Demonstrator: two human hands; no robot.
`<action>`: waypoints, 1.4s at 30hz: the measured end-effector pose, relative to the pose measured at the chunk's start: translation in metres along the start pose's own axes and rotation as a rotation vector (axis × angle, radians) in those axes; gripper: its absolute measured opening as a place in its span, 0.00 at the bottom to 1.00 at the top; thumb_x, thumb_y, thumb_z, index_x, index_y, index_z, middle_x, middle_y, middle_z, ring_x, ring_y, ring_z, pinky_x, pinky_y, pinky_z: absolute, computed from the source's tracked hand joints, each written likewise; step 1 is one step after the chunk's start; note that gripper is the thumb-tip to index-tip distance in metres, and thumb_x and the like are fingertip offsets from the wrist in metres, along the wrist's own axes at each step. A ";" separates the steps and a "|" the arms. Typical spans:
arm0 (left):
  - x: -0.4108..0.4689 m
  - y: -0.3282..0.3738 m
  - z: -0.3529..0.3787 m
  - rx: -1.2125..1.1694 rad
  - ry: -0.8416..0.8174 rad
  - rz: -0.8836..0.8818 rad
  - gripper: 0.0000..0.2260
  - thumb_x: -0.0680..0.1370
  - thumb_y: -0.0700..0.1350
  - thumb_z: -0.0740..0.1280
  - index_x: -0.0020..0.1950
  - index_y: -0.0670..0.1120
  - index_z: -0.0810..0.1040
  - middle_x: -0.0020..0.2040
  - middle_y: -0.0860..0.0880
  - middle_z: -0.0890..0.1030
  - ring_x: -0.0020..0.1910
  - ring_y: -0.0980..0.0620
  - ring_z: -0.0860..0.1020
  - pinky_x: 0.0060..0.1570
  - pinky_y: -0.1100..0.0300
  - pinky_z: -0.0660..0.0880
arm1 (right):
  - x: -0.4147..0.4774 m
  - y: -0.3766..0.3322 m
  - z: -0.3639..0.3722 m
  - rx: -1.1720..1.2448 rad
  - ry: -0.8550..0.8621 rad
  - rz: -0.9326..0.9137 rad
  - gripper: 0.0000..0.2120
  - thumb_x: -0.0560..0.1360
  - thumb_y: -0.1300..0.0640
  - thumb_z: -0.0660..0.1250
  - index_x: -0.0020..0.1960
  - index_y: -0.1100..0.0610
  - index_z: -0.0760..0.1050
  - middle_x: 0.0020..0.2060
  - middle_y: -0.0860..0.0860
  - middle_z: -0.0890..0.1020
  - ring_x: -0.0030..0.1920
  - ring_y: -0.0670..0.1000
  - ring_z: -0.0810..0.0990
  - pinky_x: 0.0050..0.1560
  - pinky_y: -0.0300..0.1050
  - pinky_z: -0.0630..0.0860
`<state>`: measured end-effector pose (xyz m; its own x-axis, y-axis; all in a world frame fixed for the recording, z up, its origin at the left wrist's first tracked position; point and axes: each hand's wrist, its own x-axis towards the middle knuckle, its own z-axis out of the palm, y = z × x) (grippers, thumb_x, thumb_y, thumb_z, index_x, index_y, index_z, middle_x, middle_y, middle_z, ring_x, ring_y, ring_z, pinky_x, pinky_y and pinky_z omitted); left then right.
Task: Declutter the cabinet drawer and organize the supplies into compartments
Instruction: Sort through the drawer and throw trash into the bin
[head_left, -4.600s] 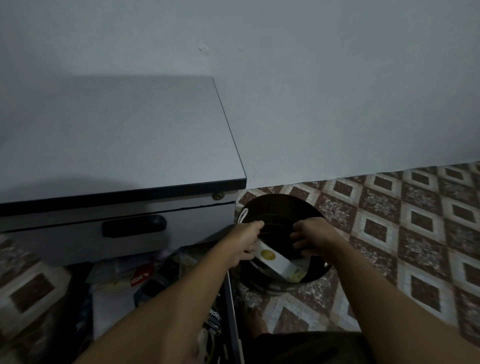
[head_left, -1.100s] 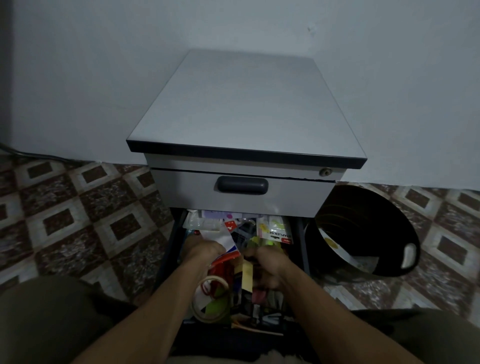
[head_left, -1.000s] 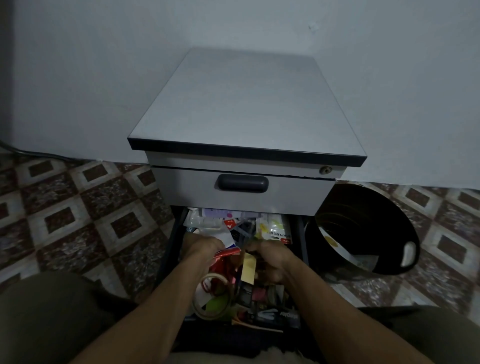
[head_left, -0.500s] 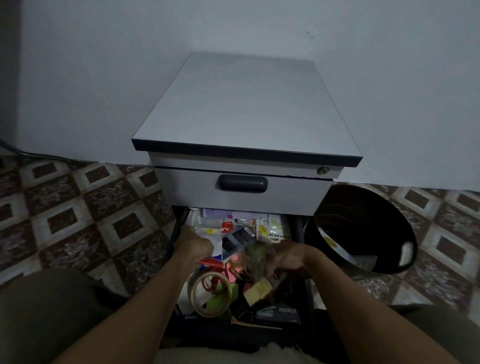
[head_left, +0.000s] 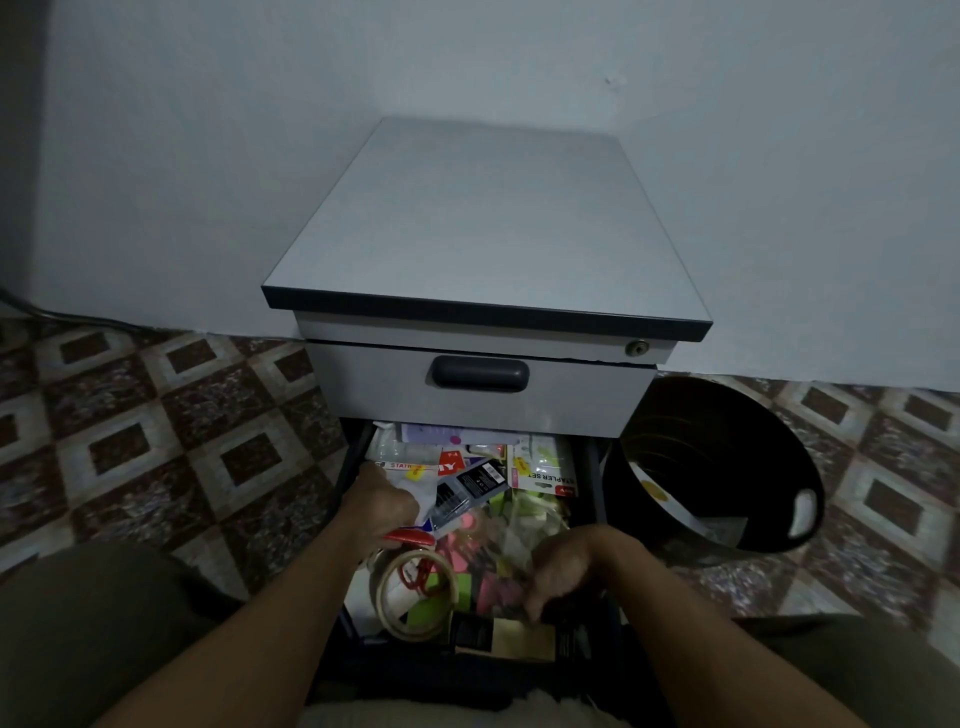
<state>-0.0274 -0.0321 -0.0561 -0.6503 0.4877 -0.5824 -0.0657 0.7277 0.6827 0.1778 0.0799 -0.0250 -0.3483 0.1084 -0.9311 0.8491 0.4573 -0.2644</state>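
The grey cabinet (head_left: 488, 218) has its top drawer closed and the lower drawer (head_left: 349, 467) pulled out, crammed with loose supplies. My left hand (head_left: 384, 506) is curled at the drawer's left side, gripping the edge of a white packet (head_left: 415, 491) above red scissors handles (head_left: 413, 538). My right hand (head_left: 566, 569) reaches down at the front right, its curled fingertips pinching a yellow note pad (head_left: 519, 634). A tape roll (head_left: 415, 597) lies between my arms. A black packet (head_left: 470, 486) and a stapler set pack (head_left: 545, 467) lie further back.
A black bin (head_left: 748, 441) stands on the patterned tile floor (head_left: 156, 441) right of the cabinet, with a paper strip (head_left: 660, 496) inside. A cable (head_left: 62, 314) runs along the wall at left. My knees flank the drawer.
My right hand has drawn back toward me and lowered the yellow pad to the drawer's front. My left hand has stayed at the left side. Earlier, both hands were at the bin.
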 end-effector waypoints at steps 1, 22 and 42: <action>0.003 -0.003 0.000 -0.006 -0.007 0.012 0.28 0.63 0.36 0.73 0.63 0.40 0.74 0.51 0.42 0.80 0.47 0.44 0.81 0.42 0.54 0.80 | 0.003 0.001 0.002 0.021 0.002 -0.013 0.17 0.75 0.47 0.70 0.59 0.56 0.78 0.59 0.53 0.78 0.57 0.54 0.77 0.62 0.50 0.73; 0.008 -0.006 -0.004 0.050 -0.001 0.058 0.24 0.69 0.34 0.75 0.64 0.40 0.76 0.50 0.42 0.81 0.44 0.45 0.81 0.38 0.59 0.75 | 0.014 0.008 0.016 0.388 -0.263 -0.121 0.18 0.57 0.46 0.83 0.42 0.49 0.81 0.48 0.49 0.78 0.52 0.49 0.74 0.64 0.50 0.69; 0.008 -0.006 -0.004 -0.041 0.008 0.073 0.19 0.69 0.31 0.75 0.58 0.39 0.77 0.47 0.41 0.81 0.45 0.43 0.81 0.46 0.53 0.79 | -0.015 0.016 -0.009 0.712 0.469 -0.143 0.04 0.70 0.64 0.74 0.45 0.62 0.82 0.40 0.45 0.79 0.43 0.46 0.79 0.32 0.33 0.74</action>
<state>-0.0353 -0.0343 -0.0629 -0.6607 0.5350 -0.5266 -0.0485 0.6696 0.7411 0.1931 0.0933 -0.0135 -0.4654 0.5170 -0.7184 0.7769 -0.1502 -0.6114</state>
